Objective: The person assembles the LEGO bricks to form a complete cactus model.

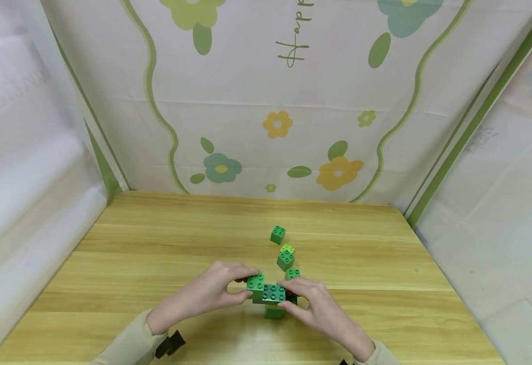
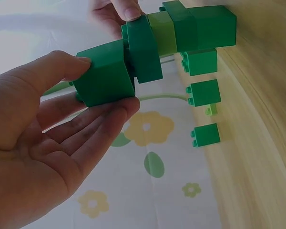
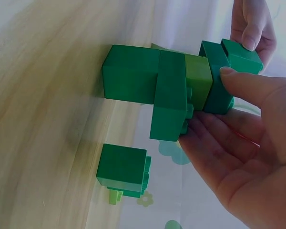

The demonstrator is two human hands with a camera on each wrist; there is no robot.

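Observation:
A small stack of building blocks stands on the table. Its base is a green block (image 3: 131,71), with a longer green block (image 3: 170,95) above, then a lime block (image 3: 198,78) and another long, darker green block (image 1: 274,293). My left hand (image 1: 211,291) grips a square green block (image 2: 105,74) between thumb and fingers, at the left end of that top long block. Whether the two are pressed fully together, I cannot tell. My right hand (image 1: 313,309) pinches the top long block from the right, thumb on its near side.
Behind the stack, loose blocks form a rough line: a green block (image 1: 292,274), another green block (image 1: 286,260) beside a small lime piece (image 1: 287,248), and a farther green block (image 1: 278,234). A flowered white cloth (image 1: 247,147) hangs at the back of the wooden table (image 1: 156,238).

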